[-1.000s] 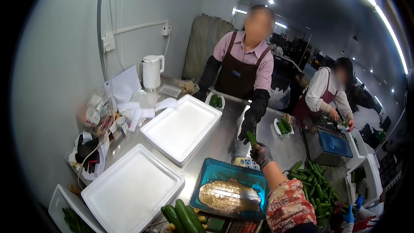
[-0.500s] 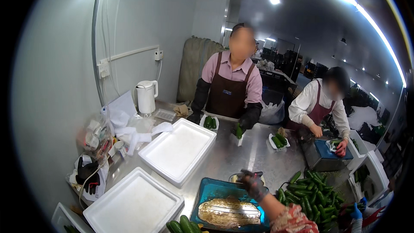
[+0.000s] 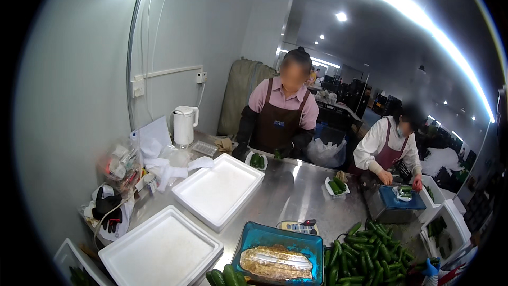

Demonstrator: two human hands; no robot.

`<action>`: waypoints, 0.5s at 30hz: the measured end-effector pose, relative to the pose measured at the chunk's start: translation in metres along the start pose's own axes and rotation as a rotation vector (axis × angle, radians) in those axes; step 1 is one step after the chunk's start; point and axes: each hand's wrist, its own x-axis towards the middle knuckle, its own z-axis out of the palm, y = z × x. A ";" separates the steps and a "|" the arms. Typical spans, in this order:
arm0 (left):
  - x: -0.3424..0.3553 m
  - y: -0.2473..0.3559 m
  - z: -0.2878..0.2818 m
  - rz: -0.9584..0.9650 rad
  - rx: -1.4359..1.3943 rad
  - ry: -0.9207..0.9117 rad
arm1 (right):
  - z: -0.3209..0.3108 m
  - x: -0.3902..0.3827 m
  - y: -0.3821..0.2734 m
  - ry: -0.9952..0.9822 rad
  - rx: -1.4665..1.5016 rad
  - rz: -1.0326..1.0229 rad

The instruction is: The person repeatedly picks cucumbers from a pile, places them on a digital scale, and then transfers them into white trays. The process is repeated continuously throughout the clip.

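Shiny metal table (image 3: 280, 196), glossy cucumbers (image 3: 369, 252)

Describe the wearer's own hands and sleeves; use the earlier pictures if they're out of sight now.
Neither hand shows now. Half a second ago the right hand wore a dark glove, with a red-and-cream floral sleeve further up the arm; both have since left view. The left hand appears in no picture. The blue glove at lower right is a co-worker's.

Table (image 3: 286, 196) near edge cut off, ditto cukes (image 3: 230, 276) there; white bin (image 3: 67, 251) off L edge cropped @ btm; far-edge worker's head (image 3: 295, 71) blurred; keypad (image 3: 295, 227) btns too sm. to tell
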 end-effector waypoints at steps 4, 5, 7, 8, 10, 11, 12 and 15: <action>-0.009 -0.006 0.039 0.013 -0.215 0.250 | -0.003 -0.005 0.016 0.013 -0.071 0.021; -0.011 -0.006 0.040 0.007 -0.181 0.239 | -0.005 -0.008 0.022 0.020 -0.083 0.029; -0.025 -0.007 0.041 0.043 -0.095 0.223 | 0.000 -0.013 0.028 -0.018 -0.119 0.015; -0.031 -0.008 0.038 0.061 -0.057 0.214 | 0.002 -0.015 0.030 -0.035 -0.142 0.006; -0.049 -0.015 0.032 0.081 0.002 0.201 | 0.006 -0.027 0.037 -0.061 -0.186 -0.011; -0.057 -0.021 0.033 0.084 0.028 0.193 | 0.006 -0.033 0.041 -0.067 -0.212 -0.020; -0.065 -0.021 0.039 0.080 0.047 0.170 | 0.011 -0.030 0.056 -0.129 -0.214 -0.028; -0.061 -0.030 0.056 0.162 0.013 0.306 | 0.004 -0.056 0.098 -0.147 -0.253 -0.008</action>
